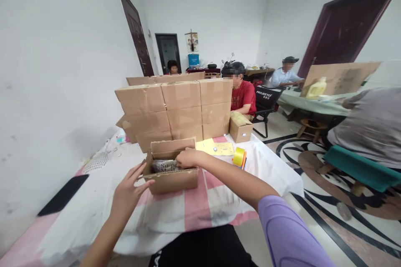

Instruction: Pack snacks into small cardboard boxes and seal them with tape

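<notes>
An open cardboard box (173, 182) stands on the table in front of me, its back flap raised. Inside lies a pale, crinkled plastic packet (167, 166) with dark printed letters. My left hand (128, 187) is at the box's left front corner, fingers stretched and spread, the thumb reaching along the front wall. Over the right side of the box, my right hand (188, 158) dips in with bent fingers at the packet's right end. Its fingertips are partly hidden there.
Stacked cardboard boxes (183, 110) form a wall behind. Yellow tape (239, 156), yellow sheets (216, 147) and a smaller box (240, 127) lie to the right. A black flat object (64, 194) is at left. A person in red (246, 96) sits beyond the stack; others sit farther off.
</notes>
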`<state>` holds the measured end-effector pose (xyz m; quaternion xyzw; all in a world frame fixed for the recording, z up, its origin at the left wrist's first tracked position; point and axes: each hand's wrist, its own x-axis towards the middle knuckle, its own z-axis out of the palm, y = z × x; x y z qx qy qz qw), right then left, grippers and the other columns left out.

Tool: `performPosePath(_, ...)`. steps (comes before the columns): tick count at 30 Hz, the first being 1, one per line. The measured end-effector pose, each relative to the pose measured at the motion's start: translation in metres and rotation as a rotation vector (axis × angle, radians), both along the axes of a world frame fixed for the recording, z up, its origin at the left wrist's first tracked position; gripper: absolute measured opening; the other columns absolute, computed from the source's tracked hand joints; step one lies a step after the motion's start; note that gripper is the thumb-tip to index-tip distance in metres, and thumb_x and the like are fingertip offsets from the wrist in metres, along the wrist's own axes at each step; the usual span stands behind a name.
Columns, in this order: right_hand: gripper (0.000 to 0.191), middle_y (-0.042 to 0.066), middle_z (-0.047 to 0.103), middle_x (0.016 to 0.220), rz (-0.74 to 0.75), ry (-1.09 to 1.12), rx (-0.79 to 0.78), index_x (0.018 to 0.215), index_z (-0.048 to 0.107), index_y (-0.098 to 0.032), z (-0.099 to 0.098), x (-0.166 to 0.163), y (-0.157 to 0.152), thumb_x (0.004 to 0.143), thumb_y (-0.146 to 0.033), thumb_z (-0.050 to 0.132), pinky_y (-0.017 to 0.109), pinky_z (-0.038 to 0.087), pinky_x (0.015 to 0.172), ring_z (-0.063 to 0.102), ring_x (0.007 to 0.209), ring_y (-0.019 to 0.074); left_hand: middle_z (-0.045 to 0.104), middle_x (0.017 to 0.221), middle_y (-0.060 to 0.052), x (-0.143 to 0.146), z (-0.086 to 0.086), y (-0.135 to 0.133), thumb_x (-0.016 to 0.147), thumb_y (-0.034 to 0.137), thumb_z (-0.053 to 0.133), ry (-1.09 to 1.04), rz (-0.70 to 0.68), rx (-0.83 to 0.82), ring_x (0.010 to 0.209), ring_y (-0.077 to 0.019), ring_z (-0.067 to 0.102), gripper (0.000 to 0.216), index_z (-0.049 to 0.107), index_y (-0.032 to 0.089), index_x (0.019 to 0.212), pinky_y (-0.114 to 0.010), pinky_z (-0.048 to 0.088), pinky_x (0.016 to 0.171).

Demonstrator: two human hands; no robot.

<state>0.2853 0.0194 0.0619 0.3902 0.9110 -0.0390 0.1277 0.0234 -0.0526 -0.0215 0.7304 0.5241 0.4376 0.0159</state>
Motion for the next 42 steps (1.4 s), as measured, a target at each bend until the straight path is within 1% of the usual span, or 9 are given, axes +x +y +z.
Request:
performPosePath(4,0.025,0.013,0.076,0.118,0.012,0.013,-0.056,0.112,0.075,-0.017,0.0,0.009,0.001,0.095,-0.028,0.06,0.04,0.052,0.087,0.071,0.109,0.0295,0.068,0.13,-0.003,0.008,-0.001,-0.016,0.085,0.067,0.062,-0.013,0.022,0.043,0.082,-0.0263,0.071,0.05,0.068,0.038,0.126,-0.041,0.059,0.073)
performPosePath(10,0.016,0.007,0.078,0.106,0.09,0.155,-0.04,0.102,0.075,-0.022,0.009,0.021,-0.009,0.093,-0.029,0.064,0.036,0.046,0.09,0.07,0.103,0.025,0.068,0.13,-0.004,0.015,-0.008,-0.029,0.089,0.064,0.059,-0.01,0.069,0.04,0.097,-0.0314,0.071,0.045,0.07,0.035,0.122,-0.044,0.059,0.081)
performPosePath(13,0.02,0.004,0.074,0.096,0.117,0.474,0.029,0.105,0.07,-0.021,0.009,0.045,-0.017,0.097,-0.035,0.058,0.031,0.045,0.085,0.067,0.094,0.0198,0.069,0.129,-0.004,0.011,-0.009,-0.028,0.09,0.061,0.059,-0.022,0.05,0.023,0.1,-0.0303,0.071,0.04,0.071,0.033,0.116,-0.043,0.059,0.08)
performPosePath(20,0.023,0.007,0.059,0.117,-0.021,1.22,0.038,0.118,0.066,-0.023,-0.037,0.088,-0.036,0.097,-0.028,0.057,0.029,0.052,0.079,0.062,0.094,0.0167,0.077,0.106,-0.006,0.007,-0.005,-0.008,0.089,0.054,0.063,-0.021,-0.219,0.025,0.101,-0.0273,0.07,0.033,0.075,0.026,0.1,-0.041,0.057,0.091)
performPosePath(25,0.026,0.009,0.065,0.117,-0.211,1.385,0.218,0.118,0.066,-0.023,-0.051,0.088,-0.031,0.101,-0.036,0.05,0.042,0.046,0.104,0.06,0.116,0.0238,0.073,0.104,-0.008,0.014,-0.015,0.01,0.084,0.062,0.062,-0.238,-0.033,-0.218,0.091,-0.0264,0.072,0.053,0.062,0.024,0.122,-0.031,0.055,0.063)
performPosePath(30,0.053,0.012,0.061,0.137,-0.304,1.361,0.09,0.149,0.045,-0.025,-0.064,0.088,-0.018,0.1,-0.045,0.053,0.043,0.044,0.108,0.055,0.13,0.0254,0.051,0.145,-0.019,0.022,-0.01,0.026,0.085,0.056,0.057,-0.088,0.014,-0.064,0.131,-0.0359,0.054,0.075,0.042,0.019,0.148,-0.049,0.053,0.095)
performPosePath(33,0.04,0.008,0.072,0.117,-0.202,1.292,0.058,0.136,0.06,-0.024,-0.07,0.092,-0.025,0.102,-0.044,0.05,0.044,0.044,0.104,0.064,0.113,0.0243,0.046,0.155,-0.015,0.028,0.003,0.029,0.091,0.041,0.046,0.229,-0.005,-0.01,0.143,-0.0352,0.043,0.057,0.049,0.024,0.146,-0.058,0.036,0.112)
performPosePath(38,0.024,0.006,0.073,0.118,-0.201,1.06,0.368,0.109,0.073,-0.028,-0.072,0.123,-0.056,0.101,-0.037,0.052,0.054,0.027,0.113,0.055,0.123,0.0296,0.069,0.133,-0.006,0.053,0.016,0.018,0.099,0.04,0.037,0.528,-0.11,-0.135,0.126,-0.0274,0.061,0.044,0.061,0.03,0.135,-0.056,0.028,0.117)
performPosePath(42,0.029,0.014,0.063,0.127,-0.745,1.26,0.823,0.116,0.065,-0.022,-0.097,0.179,-0.079,0.092,-0.037,0.059,0.056,0.031,0.11,0.05,0.125,0.0327,0.065,0.136,-0.013,0.076,0.012,0.003,0.097,0.052,0.047,0.614,0.017,-0.067,0.124,-0.0342,0.059,0.051,0.064,0.023,0.135,-0.057,0.036,0.109)
